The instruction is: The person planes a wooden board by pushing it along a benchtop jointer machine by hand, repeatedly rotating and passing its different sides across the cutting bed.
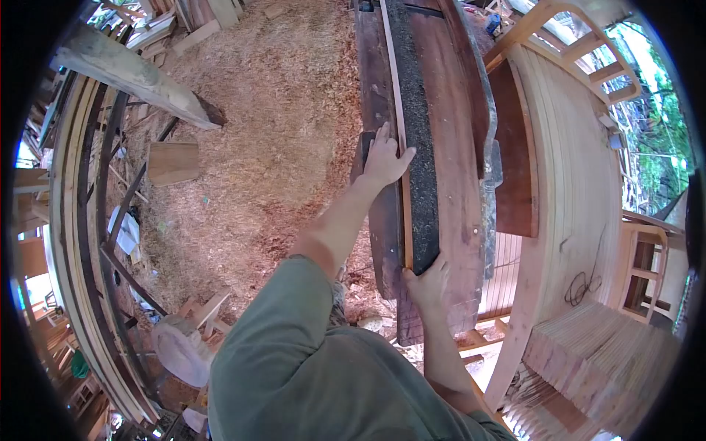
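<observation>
Narrow wooden strip (407,220), pale ahead, orange-brown nearer, lies along the desk (457,147) beside a black band (423,213), long axis pointing forward, slightly left. The left hand (384,159) spreads across it; the right hand (429,284), thumb parted, meets its near end, grip unclear.

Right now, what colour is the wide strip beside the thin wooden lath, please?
The wide strip is speckled black, as the head view shows.

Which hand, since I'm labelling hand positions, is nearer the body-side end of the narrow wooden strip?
Right. The right hand is right at that end of the wooden strip; the left hand lies farther along it, away from the body.
</observation>
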`<state>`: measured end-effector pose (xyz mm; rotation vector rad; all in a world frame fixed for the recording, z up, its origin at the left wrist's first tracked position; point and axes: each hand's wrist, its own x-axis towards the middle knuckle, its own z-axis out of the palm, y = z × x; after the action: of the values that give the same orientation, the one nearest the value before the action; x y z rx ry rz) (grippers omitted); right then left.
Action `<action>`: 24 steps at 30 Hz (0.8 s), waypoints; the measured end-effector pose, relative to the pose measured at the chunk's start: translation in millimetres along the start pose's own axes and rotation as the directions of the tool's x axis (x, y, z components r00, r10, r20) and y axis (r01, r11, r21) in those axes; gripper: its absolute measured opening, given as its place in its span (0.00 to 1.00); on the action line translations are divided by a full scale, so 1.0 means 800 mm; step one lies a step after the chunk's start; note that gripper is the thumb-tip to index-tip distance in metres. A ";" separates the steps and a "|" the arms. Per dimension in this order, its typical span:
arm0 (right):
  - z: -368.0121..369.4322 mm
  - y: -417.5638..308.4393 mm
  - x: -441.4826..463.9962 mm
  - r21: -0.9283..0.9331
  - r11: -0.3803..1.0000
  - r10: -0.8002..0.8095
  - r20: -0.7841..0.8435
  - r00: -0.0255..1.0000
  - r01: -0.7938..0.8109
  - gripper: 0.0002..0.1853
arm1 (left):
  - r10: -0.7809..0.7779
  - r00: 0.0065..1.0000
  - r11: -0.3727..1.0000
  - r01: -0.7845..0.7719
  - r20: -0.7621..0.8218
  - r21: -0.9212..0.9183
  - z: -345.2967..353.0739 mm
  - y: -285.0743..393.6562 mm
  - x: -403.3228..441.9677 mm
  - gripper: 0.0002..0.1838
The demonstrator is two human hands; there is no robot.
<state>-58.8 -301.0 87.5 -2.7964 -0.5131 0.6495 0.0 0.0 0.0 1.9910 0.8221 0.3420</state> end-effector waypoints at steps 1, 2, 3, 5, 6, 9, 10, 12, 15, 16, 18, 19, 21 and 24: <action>-0.005 0.010 -0.010 0.015 1.000 -0.008 -0.034 0.999 0.008 0.56 | -0.009 1.000 0.998 0.010 -0.009 0.054 0.010 0.015 -0.012 0.35; -0.009 0.018 -0.021 0.035 0.999 -0.014 -0.066 0.998 0.017 0.55 | -0.017 1.000 0.993 0.018 -0.015 0.114 0.014 0.028 -0.026 0.33; 0.024 -0.003 0.019 0.107 0.991 -0.065 -0.161 0.985 0.083 0.55 | 0.092 0.992 0.984 -0.078 -0.081 0.161 -0.014 0.036 0.018 0.33; 0.021 0.031 -0.016 0.124 0.987 -0.083 -0.151 0.985 0.102 0.54 | 0.133 0.989 0.949 -0.106 -0.072 0.298 -0.001 0.057 -0.006 0.31; 0.010 0.059 -0.045 0.102 0.990 -0.078 -0.154 0.985 0.095 0.54 | 0.128 0.989 0.956 -0.104 -0.071 0.276 0.012 0.072 -0.024 0.31; 0.031 0.115 -0.124 0.123 0.988 -0.071 -0.182 0.981 0.094 0.49 | 0.187 0.982 0.932 -0.177 0.000 0.315 0.017 0.081 -0.049 0.28; 0.038 0.139 -0.155 0.119 0.988 -0.065 -0.244 0.968 0.096 0.48 | 0.196 0.981 0.916 -0.188 0.015 0.355 0.024 0.082 -0.058 0.26; 0.034 0.195 -0.224 0.164 0.984 0.082 -0.037 0.996 -0.074 0.46 | 0.203 0.978 0.894 -0.208 0.056 0.396 0.039 0.086 -0.075 0.27; 0.025 0.270 -0.328 0.120 0.961 0.234 0.115 0.965 -0.248 0.45 | 0.174 0.971 0.860 -0.231 0.164 0.455 0.058 0.109 -0.114 0.29; 0.021 0.289 -0.361 0.104 0.933 0.328 0.145 0.934 -0.344 0.44 | 0.232 0.955 0.824 -0.295 0.186 0.484 0.066 0.118 -0.130 0.32; 0.004 0.323 -0.423 0.159 0.904 0.378 0.136 0.916 -0.397 0.43 | 0.248 0.865 0.706 -0.470 0.436 0.530 0.089 0.137 -0.162 0.31; -0.006 0.339 -0.455 0.206 0.876 0.415 0.140 0.899 -0.436 0.43 | 0.203 0.735 0.574 -0.625 0.647 0.530 0.100 0.149 -0.182 0.31; -0.020 0.375 -0.511 0.308 0.813 0.472 0.147 0.869 -0.494 0.42 | 0.124 0.501 0.534 -0.761 0.856 0.368 0.116 0.173 -0.253 0.30; 0.001 0.451 -0.591 0.257 0.814 0.499 0.151 0.853 -0.521 0.40 | 0.189 0.263 0.402 -0.900 0.946 0.170 0.130 0.186 -0.371 0.48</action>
<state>-354.2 -811.6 162.3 -2.6241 0.3308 0.8556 -102.3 -318.6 94.4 2.7463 -0.7186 -0.6647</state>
